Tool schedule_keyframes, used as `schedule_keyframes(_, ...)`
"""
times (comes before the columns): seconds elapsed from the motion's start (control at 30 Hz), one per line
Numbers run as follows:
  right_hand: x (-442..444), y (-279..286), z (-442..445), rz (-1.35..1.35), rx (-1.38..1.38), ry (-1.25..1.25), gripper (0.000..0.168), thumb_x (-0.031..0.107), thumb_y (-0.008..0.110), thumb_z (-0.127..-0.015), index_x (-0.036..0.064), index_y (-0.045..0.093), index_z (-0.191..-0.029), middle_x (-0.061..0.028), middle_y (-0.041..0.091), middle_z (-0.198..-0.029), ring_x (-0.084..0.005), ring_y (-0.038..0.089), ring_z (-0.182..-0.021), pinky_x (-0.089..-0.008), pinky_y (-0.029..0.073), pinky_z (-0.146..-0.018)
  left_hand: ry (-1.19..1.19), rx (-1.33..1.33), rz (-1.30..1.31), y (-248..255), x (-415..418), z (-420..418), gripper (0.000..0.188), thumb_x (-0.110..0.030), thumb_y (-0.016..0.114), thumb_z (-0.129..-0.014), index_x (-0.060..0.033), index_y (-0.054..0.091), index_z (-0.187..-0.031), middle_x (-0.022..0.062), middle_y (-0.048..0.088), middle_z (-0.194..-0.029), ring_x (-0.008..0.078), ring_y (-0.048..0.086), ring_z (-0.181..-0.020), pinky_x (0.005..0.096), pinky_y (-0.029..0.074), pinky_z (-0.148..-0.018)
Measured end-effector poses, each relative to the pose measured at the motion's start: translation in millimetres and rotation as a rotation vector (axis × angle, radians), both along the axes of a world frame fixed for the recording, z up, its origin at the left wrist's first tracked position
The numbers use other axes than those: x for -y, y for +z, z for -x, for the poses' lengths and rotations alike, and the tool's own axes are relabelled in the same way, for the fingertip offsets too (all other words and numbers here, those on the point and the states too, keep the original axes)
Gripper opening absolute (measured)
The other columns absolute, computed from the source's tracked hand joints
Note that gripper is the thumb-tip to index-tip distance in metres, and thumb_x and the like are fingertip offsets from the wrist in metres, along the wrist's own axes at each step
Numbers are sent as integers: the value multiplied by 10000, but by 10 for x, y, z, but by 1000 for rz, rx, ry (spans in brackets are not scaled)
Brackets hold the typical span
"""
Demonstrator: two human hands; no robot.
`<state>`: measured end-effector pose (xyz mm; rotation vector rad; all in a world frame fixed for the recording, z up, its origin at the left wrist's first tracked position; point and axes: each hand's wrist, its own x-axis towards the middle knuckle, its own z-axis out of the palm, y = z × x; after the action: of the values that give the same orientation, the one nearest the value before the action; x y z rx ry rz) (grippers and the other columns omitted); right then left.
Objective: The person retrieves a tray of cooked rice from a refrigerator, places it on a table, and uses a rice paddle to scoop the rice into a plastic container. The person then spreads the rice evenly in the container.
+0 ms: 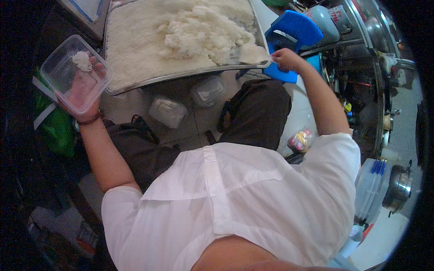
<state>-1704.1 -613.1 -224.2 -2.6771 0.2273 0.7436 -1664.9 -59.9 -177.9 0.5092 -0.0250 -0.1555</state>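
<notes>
My left hand holds a clear plastic food container from below, left of a large metal tray. A small clump of white rice lies in the container, and my fingers show through its base. Cooked rice covers most of the tray, heaped up toward the right. At the tray's near right corner, my right hand grips the handle of a rice paddle. The paddle is blurred, with its pale blade against the rice; the grip itself is partly hidden.
Two clear plastic containers sit on the tiled floor between my legs. A blue plastic stool and a gas cylinder stand beyond my right hand. To the right are a clear plastic bin and a metal pot.
</notes>
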Motion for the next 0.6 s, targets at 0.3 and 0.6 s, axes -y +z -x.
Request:
schedule_keyframes(0.3, -1857, -134, 90, 479, 480, 116, 173, 107, 470, -754, 70, 567, -893, -135, 608, -701, -291, 608, -640, -408, 477, -546, -273, 274, 241, -54, -9, 99, 631, -499, 492, -767, -81, 388, -1229, 140, 416, -1223, 350, 370, -1085, 494, 298, -905)
schedule_keyframes(0.6, -732, 143, -12, 461, 340, -166, 213, 197, 422, -771, 119, 585, -883, -141, 603, -856, -334, 563, -830, -454, 430, -680, -262, 36, 229, -127, -266, 6, 862, -494, 653, -620, -27, 315, -1261, 209, 351, -1241, 353, 346, -1109, 460, 250, -940)
